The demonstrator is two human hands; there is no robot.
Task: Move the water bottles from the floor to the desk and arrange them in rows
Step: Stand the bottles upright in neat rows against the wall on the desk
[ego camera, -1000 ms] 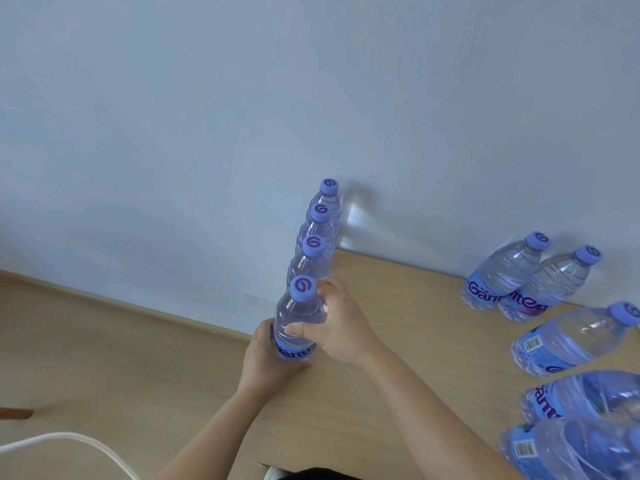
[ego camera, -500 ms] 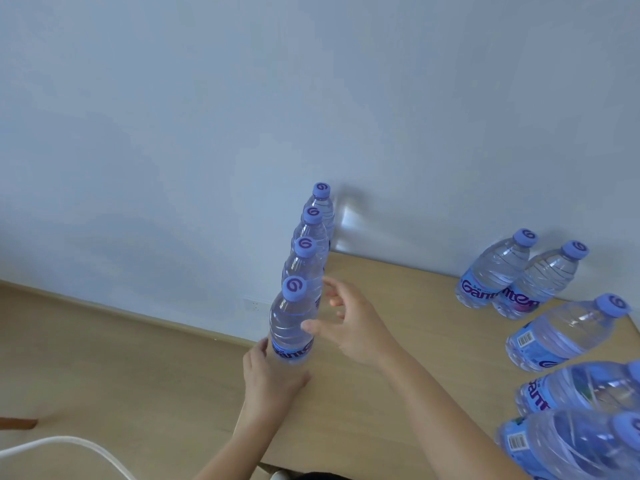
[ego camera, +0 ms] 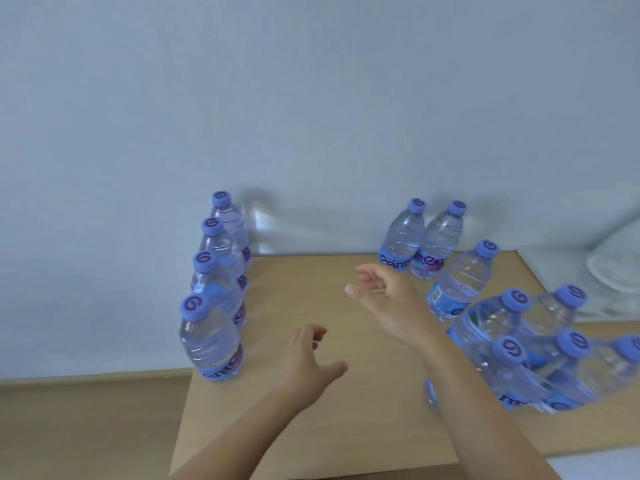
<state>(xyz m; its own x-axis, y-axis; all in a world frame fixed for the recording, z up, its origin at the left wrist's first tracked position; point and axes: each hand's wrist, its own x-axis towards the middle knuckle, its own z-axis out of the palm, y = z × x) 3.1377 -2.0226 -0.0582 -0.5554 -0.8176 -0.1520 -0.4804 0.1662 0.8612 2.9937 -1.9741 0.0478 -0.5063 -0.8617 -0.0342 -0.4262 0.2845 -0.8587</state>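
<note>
Four water bottles stand in a neat row (ego camera: 216, 289) down the left side of the desk (ego camera: 304, 420), one behind the other, from the near edge back to the wall (ego camera: 311, 98). More bottles wait in a loose bunch (ego camera: 526, 344) on the right side, some touching each other. Two of them stand side by side at the far edge.

Both hands are in the air over the middle of the desk, and both hold nothing. The left hand (ego camera: 308, 365) has its fingers loosely bent and its thumb sticking out. The right hand (ego camera: 388, 299) is spread wide and reaches toward the bunch on the right.

Each bottle is clear plastic with ridges around it, a blue label low down and a round blue cap on top. They look full, so I think each one is a bit heavy and will not tip easily. The thin plastic may squash if squeezed hard. The ridged middle looks like the best place to grab, since the smooth top part could slip.

The desk is flat, pale brown wood. The wall is plain and smooth.
</note>
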